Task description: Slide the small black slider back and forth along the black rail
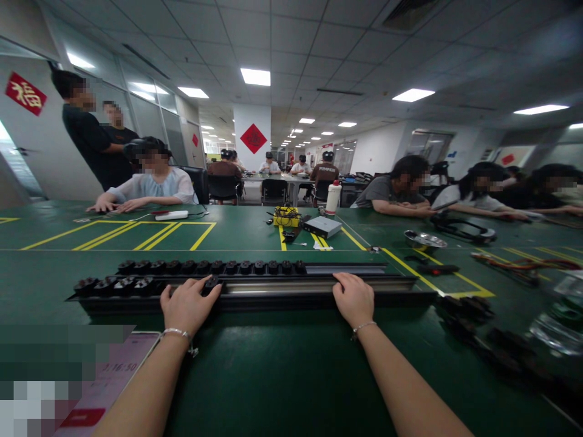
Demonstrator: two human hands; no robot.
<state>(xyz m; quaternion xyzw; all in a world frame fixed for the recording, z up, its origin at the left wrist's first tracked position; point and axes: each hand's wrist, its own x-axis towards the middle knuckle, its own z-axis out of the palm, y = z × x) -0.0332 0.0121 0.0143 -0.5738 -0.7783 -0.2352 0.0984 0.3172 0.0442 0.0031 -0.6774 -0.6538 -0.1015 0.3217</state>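
Note:
Two long black rails lie side by side across the green table, the near rail (282, 298) closest to me. My left hand (186, 306) has its thumb and fingers around a small round black socket module (212, 283) seated in the near rail's channel. My right hand (356, 298) is closed over the same rail farther right, its fingertips hidden behind the edge. Several black socket modules (132, 285) fill the near rail's left end. The far rail (346, 269) carries a longer row of similar modules (231, 267), with a bare stretch at its right.
A phone (113, 382) lies at lower left. Dark parts (505, 346) and a clear plastic bottle (558, 315) are at right. Beyond the rails stand a metal bowl (424, 240), a grey box (322, 227) and a white bottle (333, 198). Several people sit around the table.

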